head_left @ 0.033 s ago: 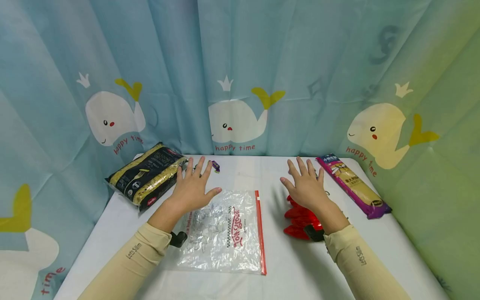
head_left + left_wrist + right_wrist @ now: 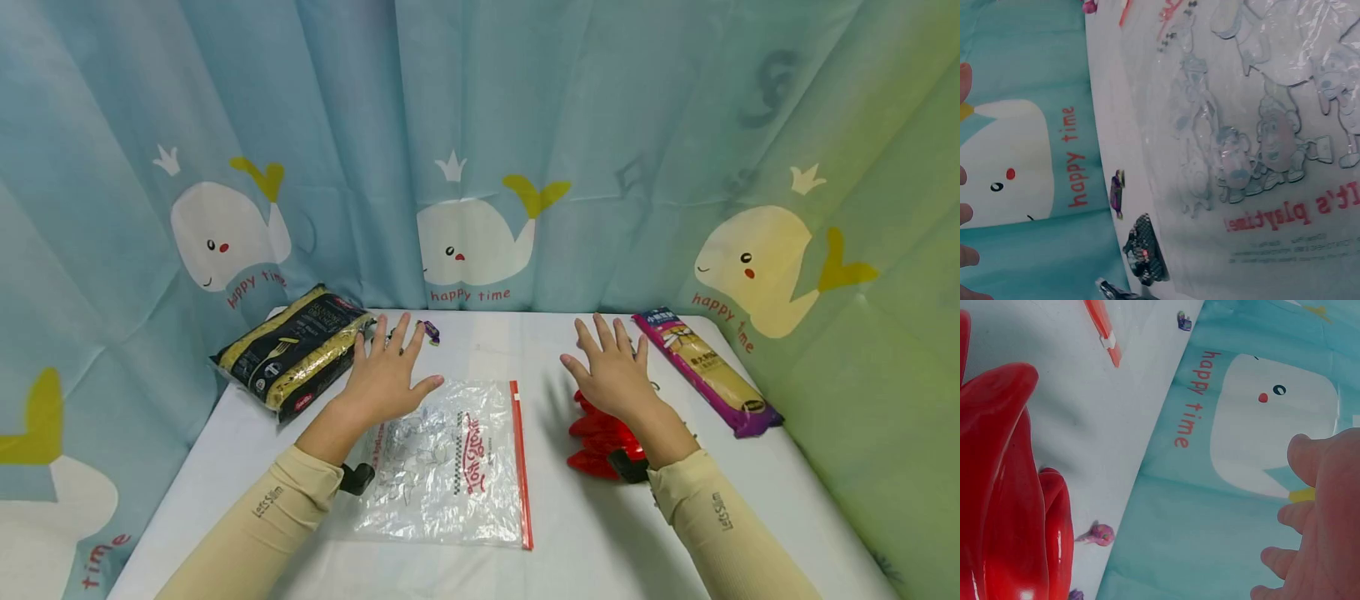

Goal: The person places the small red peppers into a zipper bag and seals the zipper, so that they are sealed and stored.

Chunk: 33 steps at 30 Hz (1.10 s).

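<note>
My left hand point(image 2: 384, 383) hovers with fingers spread over the left part of a clear zip bag point(image 2: 491, 521), holding nothing. The bag lies flat, its red zip edge to the right; cartoon prints show on it in the left wrist view. To the right, my right hand point(image 2: 617, 383) is also spread and holds nothing, above a cluster of shiny red pepper-shaped pieces point(image 2: 596, 450). The hand and wrist partly hide that cluster. In the right wrist view the red pieces point(image 2: 1010, 506) are at the left, apart from the hand point(image 2: 1335, 506).
A black-and-yellow pasta pack point(image 2: 296, 354) lies at the back left, a purple spaghetti pack point(image 2: 705, 367) at the back right. Small wrapped candies lie near the back edge: a purple one point(image 2: 431, 333), a dark checkered one point(image 2: 1145, 250), a pink one point(image 2: 1102, 535). A curtain point(image 2: 480, 125) surrounds the table.
</note>
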### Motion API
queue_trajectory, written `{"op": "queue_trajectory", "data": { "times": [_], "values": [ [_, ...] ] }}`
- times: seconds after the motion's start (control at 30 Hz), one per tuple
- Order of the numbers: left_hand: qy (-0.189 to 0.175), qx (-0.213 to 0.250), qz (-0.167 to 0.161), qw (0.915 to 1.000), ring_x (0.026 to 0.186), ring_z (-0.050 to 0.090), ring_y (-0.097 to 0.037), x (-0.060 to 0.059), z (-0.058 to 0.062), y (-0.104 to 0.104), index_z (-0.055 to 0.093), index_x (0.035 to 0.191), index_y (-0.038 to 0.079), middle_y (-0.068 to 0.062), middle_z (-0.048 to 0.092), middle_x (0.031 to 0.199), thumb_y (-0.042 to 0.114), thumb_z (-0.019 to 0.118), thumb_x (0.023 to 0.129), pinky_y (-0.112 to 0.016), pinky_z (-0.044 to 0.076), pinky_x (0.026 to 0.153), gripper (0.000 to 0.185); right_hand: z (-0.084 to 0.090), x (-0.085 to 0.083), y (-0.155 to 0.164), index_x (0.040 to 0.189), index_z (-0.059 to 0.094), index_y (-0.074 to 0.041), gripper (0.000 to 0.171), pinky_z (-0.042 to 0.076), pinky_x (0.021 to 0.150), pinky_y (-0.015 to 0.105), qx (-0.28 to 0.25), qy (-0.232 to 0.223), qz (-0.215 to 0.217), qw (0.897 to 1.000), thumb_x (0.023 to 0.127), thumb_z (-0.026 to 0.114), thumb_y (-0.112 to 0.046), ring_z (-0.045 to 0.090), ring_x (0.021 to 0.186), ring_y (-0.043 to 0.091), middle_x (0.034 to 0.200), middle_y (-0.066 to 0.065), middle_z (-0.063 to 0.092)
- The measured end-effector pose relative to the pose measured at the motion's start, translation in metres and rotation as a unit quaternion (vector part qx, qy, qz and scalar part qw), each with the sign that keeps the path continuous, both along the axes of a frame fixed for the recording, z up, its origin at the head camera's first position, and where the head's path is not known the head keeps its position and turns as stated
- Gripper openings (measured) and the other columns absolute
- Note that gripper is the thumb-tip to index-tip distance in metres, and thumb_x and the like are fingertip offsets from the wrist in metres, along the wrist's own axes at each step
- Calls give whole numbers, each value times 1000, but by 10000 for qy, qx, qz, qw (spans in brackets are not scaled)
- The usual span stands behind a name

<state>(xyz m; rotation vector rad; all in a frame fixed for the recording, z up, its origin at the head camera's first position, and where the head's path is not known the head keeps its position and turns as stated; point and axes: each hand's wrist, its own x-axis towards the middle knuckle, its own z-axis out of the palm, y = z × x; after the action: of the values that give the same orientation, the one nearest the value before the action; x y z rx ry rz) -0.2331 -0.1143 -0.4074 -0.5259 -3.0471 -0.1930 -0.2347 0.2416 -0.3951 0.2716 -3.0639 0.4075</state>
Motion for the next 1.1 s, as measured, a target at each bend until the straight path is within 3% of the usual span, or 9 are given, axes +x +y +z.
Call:
{"op": "queue_trajectory", "data": {
  "times": [0.17, 0.27, 0.37, 0.47, 0.57, 0.7, 0.93, 1.1],
  "values": [
    [-121, -38, -85, 9999, 151, -10, -44, 2, -5, 0, 15, 162, 14, -14, -1, 168, 69, 42, 98, -73, 3, 114, 89, -2, 0, 0, 161, 20, -11, 74, -13, 112, 72, 48, -54, -5, 10000, 104, 44, -52, -4, 150, 49, 166, 23, 6],
    [-272, -88, -301, 9991, 151, -4, -44, 8, -13, 2, 16, 162, 14, -14, 1, 168, 68, 44, 98, -71, 7, 116, 88, -5, 1, -1, 161, 21, -10, 74, -11, 113, 72, 83, -37, 15, 10000, 104, 45, -51, -1, 149, 50, 166, 23, 8],
    [-565, -85, -797, 9952, 151, 7, -45, 21, -28, 8, 21, 161, 10, -15, 8, 168, 62, 50, 98, -67, 14, 118, 87, -8, 3, -3, 160, 23, -8, 73, -4, 114, 72, 123, 1, 65, 9999, 104, 47, -49, 6, 148, 51, 164, 25, 13],
    [-938, -26, -1403, 9856, 149, 18, -45, 40, -46, 16, 29, 158, 4, -17, 19, 165, 56, 57, 97, -62, 21, 118, 85, -12, 6, -6, 159, 24, -6, 72, 6, 115, 71, 51, 8, 107, 9999, 104, 50, -44, 13, 146, 52, 162, 27, 18],
    [-1068, -77, -1850, 9769, 148, 24, -43, 57, -62, 23, 35, 154, 1, -19, 27, 162, 54, 61, 96, -60, 26, 117, 82, -15, 7, -9, 158, 26, -3, 72, 15, 115, 70, -71, 24, 129, 9999, 103, 53, -41, 20, 142, 53, 158, 29, 24],
    [-827, -296, -2081, 9741, 147, 29, -39, 71, -76, 27, 41, 152, 2, -16, 33, 161, 52, 59, 98, -56, 29, 117, 76, -19, 9, -12, 158, 27, -2, 72, 22, 115, 67, -155, -75, 82, 9998, 103, 55, -40, 24, 140, 53, 156, 30, 28],
    [-505, -479, -2215, 9727, 142, 39, -38, 79, -92, 28, 51, 144, -2, -15, 42, 155, 43, 57, 102, -50, 38, 113, 62, -27, 18, -21, 157, 28, -2, 74, 34, 111, 64, -273, -354, 154, 9989, 102, 58, -40, 34, 133, 50, 149, 31, 37],
    [-292, -119, -2042, 9784, 135, 48, -38, 78, -99, 31, 61, 136, -1, -13, 53, 147, 38, 63, 99, -45, 43, 110, 54, -34, 30, -35, 144, 50, 4, 56, 49, 101, 55, -416, -420, 315, 9978, 99, 65, -27, 56, 117, 41, 130, 27, 58]
  ]
}}
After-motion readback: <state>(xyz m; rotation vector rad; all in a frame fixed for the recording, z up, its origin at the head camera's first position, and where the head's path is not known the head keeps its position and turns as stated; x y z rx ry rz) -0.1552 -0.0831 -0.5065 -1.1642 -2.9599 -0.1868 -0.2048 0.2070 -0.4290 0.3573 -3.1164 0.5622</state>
